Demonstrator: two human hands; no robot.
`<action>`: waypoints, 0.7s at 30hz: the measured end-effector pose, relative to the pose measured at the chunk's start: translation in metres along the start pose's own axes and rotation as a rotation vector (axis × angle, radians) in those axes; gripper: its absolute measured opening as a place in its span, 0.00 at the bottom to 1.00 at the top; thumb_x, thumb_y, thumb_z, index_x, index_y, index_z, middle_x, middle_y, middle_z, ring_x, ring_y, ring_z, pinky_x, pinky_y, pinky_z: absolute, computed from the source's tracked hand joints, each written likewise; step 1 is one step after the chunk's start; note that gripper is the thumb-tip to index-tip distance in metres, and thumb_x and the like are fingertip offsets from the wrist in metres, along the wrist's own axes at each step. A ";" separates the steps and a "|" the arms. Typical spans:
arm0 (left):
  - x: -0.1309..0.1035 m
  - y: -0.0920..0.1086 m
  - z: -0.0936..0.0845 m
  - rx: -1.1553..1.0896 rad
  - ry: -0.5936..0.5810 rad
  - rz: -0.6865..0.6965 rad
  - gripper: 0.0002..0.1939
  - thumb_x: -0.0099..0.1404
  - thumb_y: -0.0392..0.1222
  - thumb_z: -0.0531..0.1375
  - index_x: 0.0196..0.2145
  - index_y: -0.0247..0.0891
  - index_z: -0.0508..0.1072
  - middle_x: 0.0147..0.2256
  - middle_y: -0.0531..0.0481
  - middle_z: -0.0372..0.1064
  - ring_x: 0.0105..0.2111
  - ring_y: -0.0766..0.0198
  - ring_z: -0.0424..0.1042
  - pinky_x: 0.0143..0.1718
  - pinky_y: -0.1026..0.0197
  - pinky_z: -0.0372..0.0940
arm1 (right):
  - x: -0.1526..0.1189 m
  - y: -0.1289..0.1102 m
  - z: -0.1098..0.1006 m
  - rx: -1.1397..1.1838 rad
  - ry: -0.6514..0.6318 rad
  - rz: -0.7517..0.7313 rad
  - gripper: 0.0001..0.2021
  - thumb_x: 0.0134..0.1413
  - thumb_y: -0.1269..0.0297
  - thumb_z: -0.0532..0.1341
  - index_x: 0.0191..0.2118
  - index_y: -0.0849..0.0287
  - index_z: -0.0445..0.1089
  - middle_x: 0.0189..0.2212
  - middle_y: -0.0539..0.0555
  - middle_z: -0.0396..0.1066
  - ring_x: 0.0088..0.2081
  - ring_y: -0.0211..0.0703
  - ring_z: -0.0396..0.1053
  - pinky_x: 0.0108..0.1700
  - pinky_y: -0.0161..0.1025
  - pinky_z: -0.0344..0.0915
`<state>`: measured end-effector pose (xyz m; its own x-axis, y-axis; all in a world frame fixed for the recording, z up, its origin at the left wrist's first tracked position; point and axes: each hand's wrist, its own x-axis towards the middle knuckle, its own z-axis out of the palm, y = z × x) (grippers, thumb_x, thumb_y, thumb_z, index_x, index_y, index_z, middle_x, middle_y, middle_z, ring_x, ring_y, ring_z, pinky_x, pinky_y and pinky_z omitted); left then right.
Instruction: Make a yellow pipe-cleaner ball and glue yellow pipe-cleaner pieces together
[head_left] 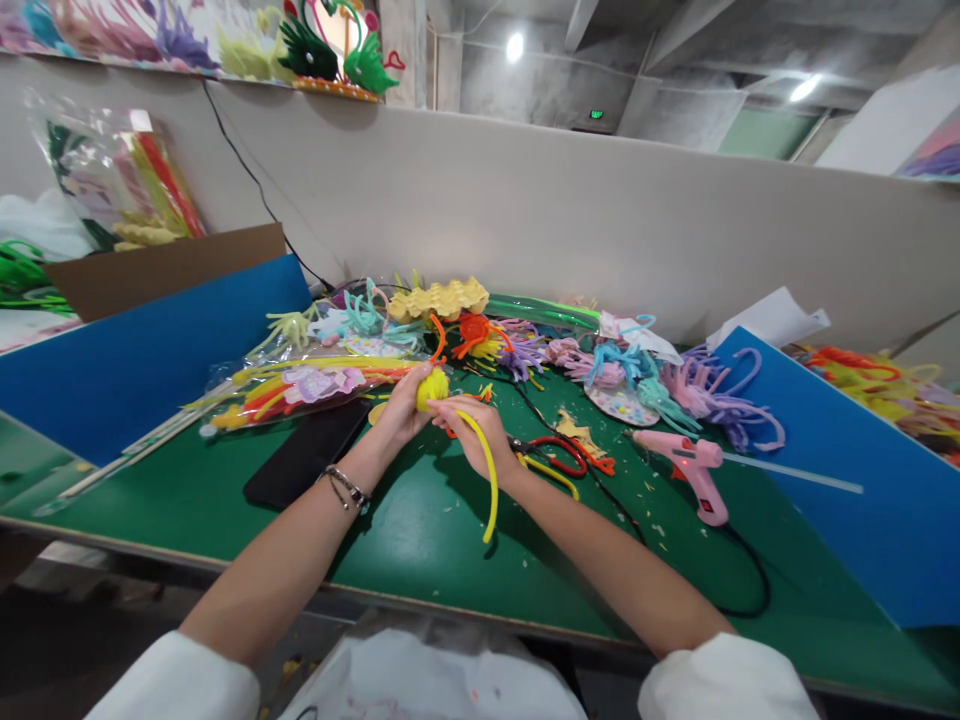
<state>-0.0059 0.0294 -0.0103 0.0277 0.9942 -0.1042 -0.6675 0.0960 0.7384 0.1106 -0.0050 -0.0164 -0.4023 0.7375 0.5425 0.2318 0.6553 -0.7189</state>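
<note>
In front of me, above the table, my left hand (405,415) is closed round a yellow bundle of wound pipe cleaner (433,388). My right hand (478,437) pinches at the near side of that bundle, its fingers touching the yellow strand. One loose end of yellow pipe cleaner (491,480) curves out over my right hand and hangs down toward me. An orange curled pipe cleaner (439,340) shows just behind the bundle; whether it is joined to it I cannot tell. Scissors with red handles (566,457) lie just right of my right hand.
A pink glue gun (694,470) lies on the green table (420,545) at right, its cord trailing. Blue panels (150,350) stand at both sides. A black flat case (307,455) and bagged pipe cleaners (300,385) are at left. Coloured pipe-cleaner bundles (615,365) line the back.
</note>
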 end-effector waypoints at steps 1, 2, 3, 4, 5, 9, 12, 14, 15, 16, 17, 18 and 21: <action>0.000 0.000 0.000 -0.006 0.006 -0.007 0.06 0.56 0.35 0.53 0.22 0.35 0.63 0.15 0.57 0.64 0.13 0.73 0.62 0.14 0.71 0.57 | 0.000 0.001 0.000 -0.002 -0.013 0.001 0.20 0.58 0.55 0.47 0.38 0.61 0.72 0.32 0.56 0.72 0.31 0.37 0.68 0.34 0.35 0.66; 0.000 0.000 0.000 -0.012 0.012 -0.014 0.06 0.56 0.35 0.53 0.22 0.35 0.63 0.15 0.57 0.64 0.13 0.72 0.63 0.14 0.71 0.57 | 0.001 0.002 0.000 -0.006 -0.029 0.000 0.20 0.57 0.55 0.47 0.37 0.61 0.72 0.33 0.56 0.72 0.32 0.38 0.69 0.35 0.35 0.66; 0.000 0.001 0.001 -0.018 0.018 -0.020 0.06 0.56 0.35 0.53 0.22 0.35 0.63 0.15 0.57 0.64 0.13 0.72 0.63 0.14 0.70 0.58 | 0.002 0.003 0.000 -0.012 -0.046 -0.001 0.20 0.57 0.55 0.47 0.37 0.61 0.72 0.33 0.56 0.72 0.34 0.38 0.69 0.37 0.35 0.66; -0.001 0.001 0.001 -0.023 0.024 -0.027 0.06 0.56 0.35 0.53 0.22 0.35 0.63 0.15 0.56 0.64 0.13 0.71 0.63 0.14 0.70 0.58 | 0.002 0.004 0.000 -0.019 -0.063 -0.001 0.19 0.58 0.56 0.47 0.37 0.60 0.72 0.35 0.55 0.71 0.36 0.38 0.68 0.40 0.36 0.65; -0.001 0.002 0.002 -0.027 0.030 -0.034 0.06 0.57 0.35 0.53 0.22 0.35 0.63 0.15 0.56 0.65 0.13 0.71 0.64 0.15 0.70 0.59 | 0.003 0.006 0.001 -0.026 -0.081 -0.002 0.18 0.58 0.56 0.47 0.38 0.60 0.71 0.36 0.55 0.71 0.38 0.39 0.68 0.42 0.37 0.64; -0.004 0.007 0.005 -0.043 0.041 -0.063 0.10 0.59 0.36 0.50 0.21 0.34 0.64 0.15 0.54 0.66 0.13 0.70 0.65 0.16 0.69 0.61 | 0.003 0.010 0.005 -0.049 -0.155 -0.001 0.13 0.57 0.60 0.51 0.43 0.60 0.66 0.42 0.55 0.67 0.41 0.40 0.66 0.44 0.43 0.64; -0.006 0.010 0.006 -0.055 0.038 -0.076 0.12 0.60 0.36 0.49 0.21 0.33 0.64 0.15 0.53 0.66 0.13 0.69 0.65 0.15 0.69 0.60 | 0.003 0.013 0.005 -0.057 -0.210 -0.003 0.14 0.56 0.61 0.53 0.46 0.60 0.62 0.45 0.56 0.64 0.41 0.40 0.65 0.42 0.45 0.65; -0.006 0.011 0.007 -0.066 0.037 -0.076 0.12 0.61 0.36 0.49 0.21 0.34 0.64 0.14 0.53 0.66 0.13 0.69 0.65 0.15 0.69 0.61 | 0.004 0.015 0.003 -0.060 -0.248 -0.006 0.14 0.56 0.61 0.53 0.46 0.60 0.62 0.45 0.56 0.64 0.42 0.41 0.65 0.42 0.45 0.65; -0.006 0.011 0.006 -0.072 0.037 -0.073 0.12 0.61 0.36 0.49 0.21 0.34 0.64 0.14 0.53 0.65 0.13 0.69 0.65 0.16 0.69 0.61 | 0.005 0.016 0.001 -0.061 -0.269 -0.007 0.14 0.56 0.61 0.53 0.46 0.61 0.62 0.44 0.55 0.64 0.41 0.41 0.65 0.42 0.44 0.65; -0.006 0.012 0.006 -0.079 0.039 -0.068 0.12 0.60 0.36 0.49 0.21 0.34 0.63 0.14 0.53 0.65 0.13 0.69 0.65 0.16 0.69 0.62 | 0.006 0.017 0.000 -0.062 -0.289 -0.008 0.14 0.56 0.61 0.53 0.46 0.61 0.62 0.44 0.55 0.64 0.41 0.40 0.65 0.41 0.44 0.65; -0.005 0.012 0.006 -0.085 0.040 -0.062 0.11 0.60 0.36 0.49 0.21 0.35 0.63 0.14 0.54 0.65 0.13 0.70 0.65 0.17 0.69 0.62 | 0.008 0.017 -0.002 -0.063 -0.310 -0.010 0.14 0.56 0.61 0.53 0.46 0.61 0.62 0.43 0.55 0.64 0.41 0.40 0.66 0.41 0.44 0.65; -0.005 0.012 0.005 -0.091 0.041 -0.056 0.11 0.60 0.36 0.50 0.21 0.35 0.63 0.14 0.54 0.65 0.14 0.70 0.65 0.17 0.69 0.62 | 0.009 0.018 -0.005 -0.063 -0.331 -0.011 0.14 0.56 0.61 0.53 0.46 0.61 0.63 0.43 0.55 0.65 0.40 0.40 0.66 0.41 0.44 0.65; -0.004 0.012 0.004 -0.102 0.036 -0.047 0.10 0.59 0.37 0.51 0.21 0.35 0.63 0.14 0.54 0.65 0.14 0.69 0.65 0.17 0.69 0.62 | 0.012 0.018 -0.013 -0.059 -0.392 -0.018 0.13 0.56 0.61 0.53 0.44 0.62 0.64 0.41 0.55 0.66 0.39 0.39 0.66 0.40 0.43 0.65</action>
<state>-0.0105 0.0269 0.0016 0.0348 0.9861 -0.1624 -0.7383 0.1349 0.6609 0.1216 0.0177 -0.0173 -0.7121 0.6145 0.3396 0.2676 0.6847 -0.6780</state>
